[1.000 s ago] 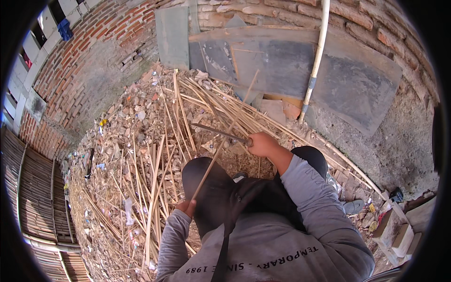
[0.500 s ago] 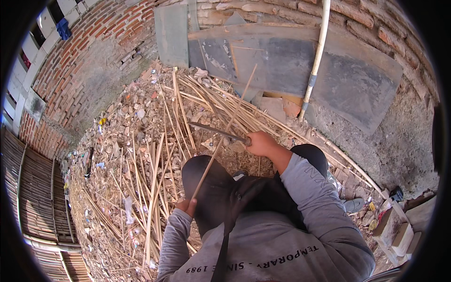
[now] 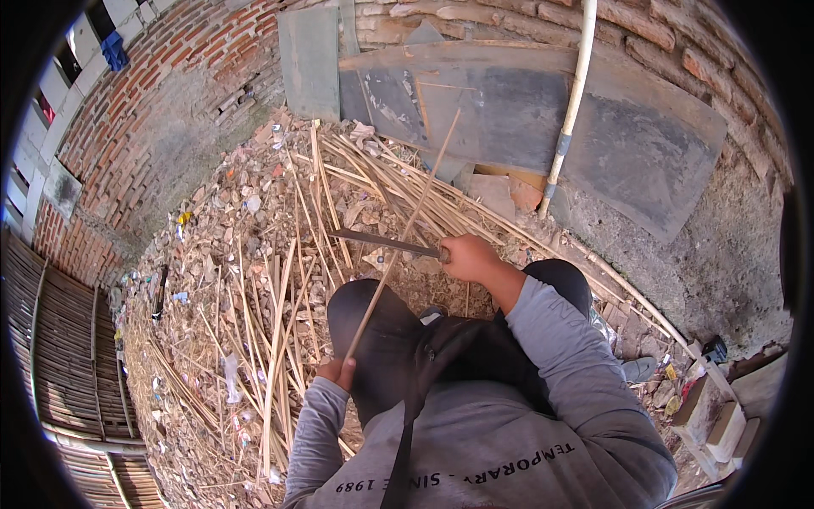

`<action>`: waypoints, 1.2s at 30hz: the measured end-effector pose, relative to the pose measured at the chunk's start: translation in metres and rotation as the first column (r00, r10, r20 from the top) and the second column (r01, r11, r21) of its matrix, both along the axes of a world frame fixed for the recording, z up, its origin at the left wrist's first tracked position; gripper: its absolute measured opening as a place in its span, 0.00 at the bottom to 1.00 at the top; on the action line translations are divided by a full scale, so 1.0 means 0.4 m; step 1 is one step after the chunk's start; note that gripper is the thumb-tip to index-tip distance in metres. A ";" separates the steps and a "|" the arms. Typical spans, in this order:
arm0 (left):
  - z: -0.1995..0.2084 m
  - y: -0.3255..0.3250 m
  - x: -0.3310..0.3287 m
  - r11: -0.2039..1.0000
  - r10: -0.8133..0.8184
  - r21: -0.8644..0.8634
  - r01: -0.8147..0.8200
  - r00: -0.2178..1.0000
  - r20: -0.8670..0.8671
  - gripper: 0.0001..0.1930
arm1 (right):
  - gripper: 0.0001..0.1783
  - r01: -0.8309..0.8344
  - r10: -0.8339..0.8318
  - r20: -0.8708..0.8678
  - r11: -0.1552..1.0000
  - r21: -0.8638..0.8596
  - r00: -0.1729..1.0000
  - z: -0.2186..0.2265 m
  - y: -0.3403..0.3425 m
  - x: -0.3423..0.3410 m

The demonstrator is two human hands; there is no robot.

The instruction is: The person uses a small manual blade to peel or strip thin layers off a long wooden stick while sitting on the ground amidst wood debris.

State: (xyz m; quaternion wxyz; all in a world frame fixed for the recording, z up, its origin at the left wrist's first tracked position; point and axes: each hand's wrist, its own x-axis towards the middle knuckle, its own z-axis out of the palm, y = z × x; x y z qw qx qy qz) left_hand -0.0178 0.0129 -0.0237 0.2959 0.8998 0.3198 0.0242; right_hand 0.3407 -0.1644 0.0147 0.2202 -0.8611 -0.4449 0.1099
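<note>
My left hand [image 3: 337, 372] is closed around the lower end of a long, thin bamboo strip [image 3: 370, 312], which slants up and away to the right past my left knee. In my right hand [image 3: 471, 258] is the handle of a long-bladed knife [image 3: 373, 241], its dark blade pointing left. The blade crosses the strip a little above my knee; I cannot tell whether its edge touches. Beyond the blade lies a loose pile of split bamboo strips [image 3: 398, 188] on the ground.
More bamboo strips [image 3: 273, 339] lie to the left on rubble-strewn ground [image 3: 199, 271]. Dark sheets [image 3: 509, 110] lean on the brick wall ahead, beside a white pipe [image 3: 570, 119]. A slatted bamboo panel [image 3: 72, 339] stands at the far left. Wooden pieces [image 3: 721, 424] sit at the right.
The knife blade has turned, its tip swinging slightly toward me and left. The strip's far end has shifted slightly; my left hand stays nearly still.
</note>
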 end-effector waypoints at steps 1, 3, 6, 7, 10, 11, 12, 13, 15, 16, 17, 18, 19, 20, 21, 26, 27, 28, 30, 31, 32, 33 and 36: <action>-0.001 -0.002 -0.003 1.000 0.004 0.008 -0.004 1.000 0.004 0.31 | 0.18 -0.058 0.059 0.035 0.998 -0.039 0.998 0.016 0.000 -0.007; -0.006 -0.003 -0.008 0.999 -0.003 0.043 0.003 1.000 0.005 0.31 | 0.17 -0.117 0.121 0.068 0.991 -0.061 0.990 0.021 0.000 -0.009; 0.038 -0.018 0.004 0.999 0.021 0.031 -0.014 0.978 -0.209 0.25 | 0.15 -0.095 0.095 0.001 0.995 -0.040 0.995 -0.014 -0.005 -0.002; 0.044 -0.021 0.012 1.000 0.017 0.014 -0.014 0.980 -0.196 0.25 | 0.15 -0.062 0.059 -0.057 0.996 -0.056 0.997 -0.016 -0.008 0.011; 0.059 -0.028 0.021 0.999 0.038 -0.024 -0.043 0.983 -0.181 0.24 | 0.14 -0.035 0.031 -0.063 0.997 -0.074 0.998 -0.005 -0.001 0.013; 0.054 -0.025 0.016 0.999 0.035 -0.009 -0.037 0.982 -0.186 0.24 | 0.14 -0.035 0.032 -0.041 0.996 -0.076 0.999 0.004 0.002 0.007; 0.045 -0.019 0.010 1.000 0.031 0.007 -0.030 0.981 -0.191 0.24 | 0.14 -0.065 0.063 -0.020 0.994 -0.091 0.998 0.014 0.004 0.000; 0.039 -0.016 0.005 0.999 0.028 0.022 -0.024 0.980 -0.196 0.24 | 0.14 -0.094 0.095 -0.001 0.990 -0.106 0.995 0.026 0.006 -0.008; 0.039 -0.021 0.008 0.999 0.046 0.003 -0.046 0.977 -0.210 0.24 | 0.15 -0.112 0.112 -0.009 0.987 -0.114 0.994 0.017 0.002 -0.009; 0.039 -0.023 0.010 0.998 0.055 -0.007 -0.058 0.975 -0.217 0.24 | 0.16 -0.104 0.101 -0.030 0.989 -0.106 0.994 0.005 0.000 0.012; 0.040 -0.024 0.015 0.999 0.044 -0.003 -0.046 0.979 -0.200 0.24 | 0.17 -0.092 0.088 -0.044 0.991 -0.097 0.995 -0.002 -0.005 0.035; 0.040 -0.025 0.020 0.999 0.033 0.001 -0.033 0.982 -0.184 0.24 | 0.17 -0.007 0.004 -0.087 0.999 -0.032 0.996 -0.015 -0.010 0.050; 0.040 -0.027 0.022 1.000 0.021 0.005 -0.020 0.986 -0.167 0.24 | 0.16 0.031 -0.031 -0.078 1.000 0.004 0.996 -0.031 -0.014 0.054; 0.040 -0.025 0.022 0.999 0.031 -0.002 -0.032 0.986 -0.166 0.24 | 0.15 0.066 -0.063 -0.064 0.997 0.045 0.996 -0.032 -0.012 0.056; 0.038 -0.022 0.019 0.999 0.040 -0.009 -0.042 0.986 -0.165 0.24 | 0.15 0.101 -0.097 -0.051 0.991 0.086 0.994 -0.033 -0.012 0.057; 0.022 -0.011 0.007 0.999 0.039 0.020 -0.035 0.977 -0.209 0.23 | 0.13 -0.157 0.160 0.014 0.980 -0.120 0.987 0.022 0.008 -0.054; 0.030 -0.009 0.013 0.999 0.035 0.020 -0.031 0.970 -0.240 0.23 | 0.13 -0.205 0.211 0.030 0.968 -0.147 0.977 0.028 0.012 -0.074; 0.032 -0.009 0.013 0.999 0.032 0.020 -0.028 0.962 -0.270 0.23 | 0.14 -0.223 0.226 0.003 0.966 -0.133 0.974 0.020 0.015 -0.078; 0.018 -0.007 0.005 1.000 0.025 -0.013 -0.028 0.984 -0.176 0.23 | 0.14 -0.188 0.187 -0.030 0.979 -0.077 0.982 0.002 0.009 -0.030; 0.012 -0.006 -0.001 0.999 0.024 -0.028 -0.028 0.991 -0.130 0.23 | 0.14 -0.171 0.169 -0.049 0.984 -0.047 0.984 -0.014 0.006 -0.002; 0.021 -0.006 0.002 0.998 0.026 -0.052 -0.033 0.991 -0.130 0.23 | 0.14 -0.090 0.087 -0.089 0.996 -0.027 0.992 -0.038 0.002 0.025; 0.031 -0.008 0.008 0.996 0.029 -0.075 -0.038 0.992 -0.123 0.23 | 0.14 -0.008 0.007 -0.123 1.000 -0.010 0.992 -0.051 0.001 0.052; 0.024 0.005 0.002 0.997 0.014 -0.073 -0.022 0.994 -0.111 0.22 | 0.14 0.074 -0.069 -0.122 0.997 0.036 0.990 -0.062 0.001 0.066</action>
